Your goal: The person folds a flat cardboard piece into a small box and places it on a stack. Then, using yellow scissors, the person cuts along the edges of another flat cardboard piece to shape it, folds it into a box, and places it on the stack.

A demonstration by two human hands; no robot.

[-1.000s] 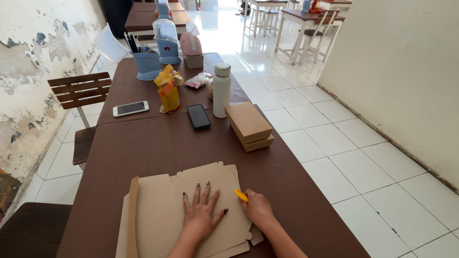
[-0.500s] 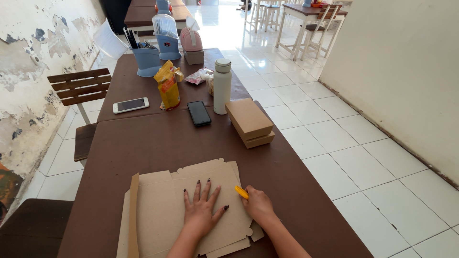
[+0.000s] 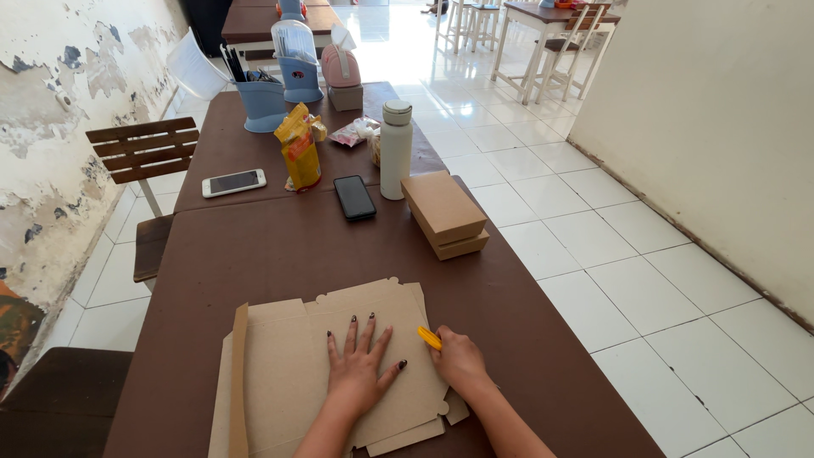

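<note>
While the left hand (image 3: pixel 360 373) presses flat cardboard sheets (image 3: pixel 280 373) with spread fingers, the right hand (image 3: pixel 459 365) grips one yellow tool (image 3: pixel 429 338).

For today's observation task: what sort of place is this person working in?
Probably a small eatery or café. Rows of brown tables with wooden chairs run down a tiled room, blue cutlery holders stand on a table, and folded takeaway-style boxes sit stacked nearby.
</note>
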